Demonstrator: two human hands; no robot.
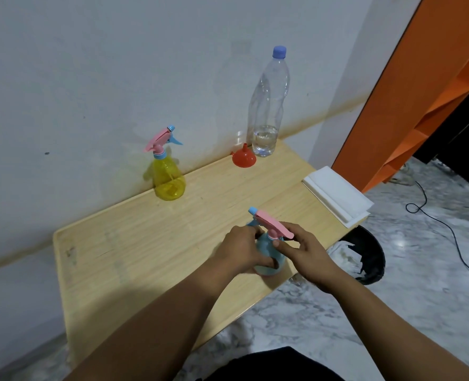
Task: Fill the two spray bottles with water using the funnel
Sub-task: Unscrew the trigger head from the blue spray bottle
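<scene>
A blue spray bottle (269, 248) with a pink trigger head stands near the front right edge of the wooden table (151, 243). My left hand (239, 250) wraps around its body. My right hand (303, 250) grips the neck and pink head from the right. A yellow spray bottle (168, 178) with its pink head on stands at the back by the wall. A red funnel (243, 158) lies mouth down at the back right. Beside it stands a tall clear water bottle (267, 105) with a blue cap and a little water at the bottom.
A white folded cloth or pad (337, 193) lies on the table's right end. A black bin (365, 257) with a white liner sits on the marble floor to the right. An orange shelf unit (420, 92) rises at the far right, with a black cable (434, 213) on the floor.
</scene>
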